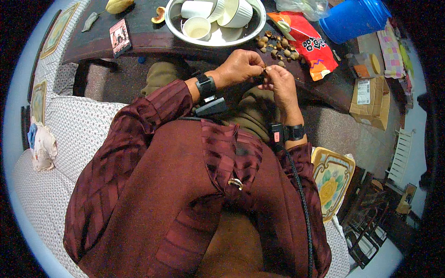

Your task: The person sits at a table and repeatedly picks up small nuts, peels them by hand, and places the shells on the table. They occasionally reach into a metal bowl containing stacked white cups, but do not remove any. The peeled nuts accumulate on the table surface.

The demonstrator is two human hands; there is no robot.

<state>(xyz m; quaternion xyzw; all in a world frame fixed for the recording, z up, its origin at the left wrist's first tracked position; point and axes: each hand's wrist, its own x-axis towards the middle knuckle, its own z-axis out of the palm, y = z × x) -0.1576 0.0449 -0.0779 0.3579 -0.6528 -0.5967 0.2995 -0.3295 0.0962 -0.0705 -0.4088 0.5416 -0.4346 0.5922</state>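
Observation:
My left hand (237, 68) and my right hand (283, 83) meet just in front of the table edge. Between their fingertips is a small brown piece (264, 66), perhaps fruit shell, mostly hidden by the fingers. Thumb and forefinger of each hand pinch at it. Just beyond them on the dark wooden table, several round tan fruits (286, 53) that look like longans lie among broken brown shells (279, 45). A red-orange snack packet (309, 48) lies to the right of the fruits and bears writing.
A metal basin (222, 43) holds several white cups (196, 28). A blue plastic container (351, 21) lies at the back right, near a lidded jar (365, 65) and a cardboard box (377, 100). On the left are a printed box (120, 37) and a yellow fruit (119, 5).

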